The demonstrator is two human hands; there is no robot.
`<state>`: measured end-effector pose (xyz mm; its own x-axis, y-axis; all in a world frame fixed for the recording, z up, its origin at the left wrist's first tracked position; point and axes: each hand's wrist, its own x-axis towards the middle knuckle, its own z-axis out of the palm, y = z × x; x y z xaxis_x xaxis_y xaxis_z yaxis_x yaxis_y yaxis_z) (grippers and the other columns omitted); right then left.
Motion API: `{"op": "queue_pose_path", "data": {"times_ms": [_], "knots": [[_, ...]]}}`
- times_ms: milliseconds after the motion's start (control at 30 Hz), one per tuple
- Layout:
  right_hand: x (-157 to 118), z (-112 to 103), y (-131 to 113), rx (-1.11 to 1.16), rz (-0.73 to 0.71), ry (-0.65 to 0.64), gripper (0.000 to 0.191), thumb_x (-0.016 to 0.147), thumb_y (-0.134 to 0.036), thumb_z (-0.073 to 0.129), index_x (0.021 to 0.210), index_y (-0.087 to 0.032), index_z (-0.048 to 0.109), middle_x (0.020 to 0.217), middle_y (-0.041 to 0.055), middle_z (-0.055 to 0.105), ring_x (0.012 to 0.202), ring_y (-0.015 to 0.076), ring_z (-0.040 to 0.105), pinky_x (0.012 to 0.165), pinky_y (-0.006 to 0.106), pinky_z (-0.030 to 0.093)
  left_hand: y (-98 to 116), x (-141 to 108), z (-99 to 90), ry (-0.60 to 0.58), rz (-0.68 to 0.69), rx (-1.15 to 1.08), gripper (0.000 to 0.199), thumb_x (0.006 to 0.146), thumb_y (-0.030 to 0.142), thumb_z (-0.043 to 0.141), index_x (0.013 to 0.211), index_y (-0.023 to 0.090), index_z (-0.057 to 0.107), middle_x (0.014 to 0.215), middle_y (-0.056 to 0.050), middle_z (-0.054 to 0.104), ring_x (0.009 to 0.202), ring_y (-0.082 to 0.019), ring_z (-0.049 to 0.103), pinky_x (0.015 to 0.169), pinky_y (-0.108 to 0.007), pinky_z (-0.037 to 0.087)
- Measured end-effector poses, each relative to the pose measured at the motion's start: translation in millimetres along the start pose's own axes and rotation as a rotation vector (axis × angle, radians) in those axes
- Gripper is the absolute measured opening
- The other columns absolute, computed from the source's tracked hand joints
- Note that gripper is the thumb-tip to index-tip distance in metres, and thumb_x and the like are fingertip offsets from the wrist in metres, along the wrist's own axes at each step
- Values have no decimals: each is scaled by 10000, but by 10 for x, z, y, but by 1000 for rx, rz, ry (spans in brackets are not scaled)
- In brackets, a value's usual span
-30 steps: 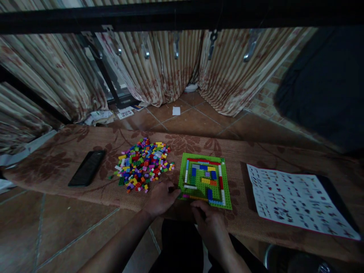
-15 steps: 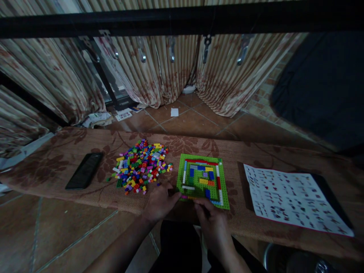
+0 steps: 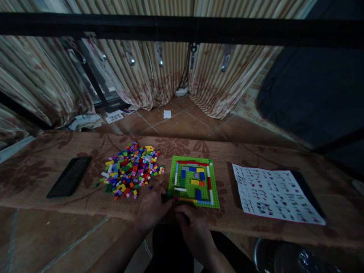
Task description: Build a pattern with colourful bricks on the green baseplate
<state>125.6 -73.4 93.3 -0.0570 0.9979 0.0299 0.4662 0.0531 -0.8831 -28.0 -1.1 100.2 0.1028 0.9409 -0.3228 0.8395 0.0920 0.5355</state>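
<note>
A green studded baseplate (image 3: 215, 201) lies on the cloth in front of me, with toy bricks set along its borders and inside them. Along its near edge runs a row with pink, yellow and light blue bricks. My left hand (image 3: 152, 208) is closed at the plate's near left corner, thumb and fingers around it. Just below the near edge is my right hand (image 3: 195, 225), its fingers curled together; whatever they may pinch is hidden. A pile of loose small bricks (image 3: 132, 168) in many colours lies left of the plate.
A black phone (image 3: 69, 177) lies at the far left of the cloth-covered bench (image 3: 216, 148). On the right, a printed sheet (image 3: 273, 193) of small pictures rests on a dark flat object. Behind the bench are a black rail (image 3: 170, 28) with hooks and striped curtains (image 3: 136, 79).
My right hand has moved left along the near edge of the baseplate, closer to my left hand. My left hand stays at the corner. The whole view has shifted slightly.
</note>
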Motion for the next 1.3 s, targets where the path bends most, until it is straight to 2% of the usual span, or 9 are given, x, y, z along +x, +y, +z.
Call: {"op": "queue_pose_path", "data": {"times_ms": [200,500,767,1200,1300], "knots": [[8,31,-12,8,-3,-33,205,886,-134,491,886,-226,675,892,14,710,872,152,658,801,238,484,20,-15,27,19,-5,35,260,798,429,612,889,191,561,789,-19,630,792,-189,615,615,-259,349],[10,20,-26,-7,-5,-13,222,887,-143,476,851,-227,679,861,14,708,844,152,660,780,235,495,-4,-12,20,0,11,21,180,816,352,580,894,191,558,840,-28,643,792,-177,614,628,-254,357],[30,-17,-51,-7,-11,-18,236,883,-144,468,912,-225,687,870,15,719,829,159,663,750,250,486,23,-6,-60,-33,-9,7,120,829,238,527,909,178,594,848,-37,655,832,-184,615,661,-260,373],[19,-10,-32,3,-17,-2,246,883,-153,471,926,-238,698,851,2,714,804,147,664,732,234,493,50,-28,-116,-58,-20,-14,147,862,249,502,925,177,613,904,-50,680,845,-184,627,685,-268,397],[16,-3,-10,46,-8,47,238,890,-208,478,934,-245,709,871,12,724,815,160,673,743,247,509,54,-46,-138,-68,-9,-54,154,864,251,500,919,175,621,943,-59,683,866,-187,629,729,-279,414]]}}
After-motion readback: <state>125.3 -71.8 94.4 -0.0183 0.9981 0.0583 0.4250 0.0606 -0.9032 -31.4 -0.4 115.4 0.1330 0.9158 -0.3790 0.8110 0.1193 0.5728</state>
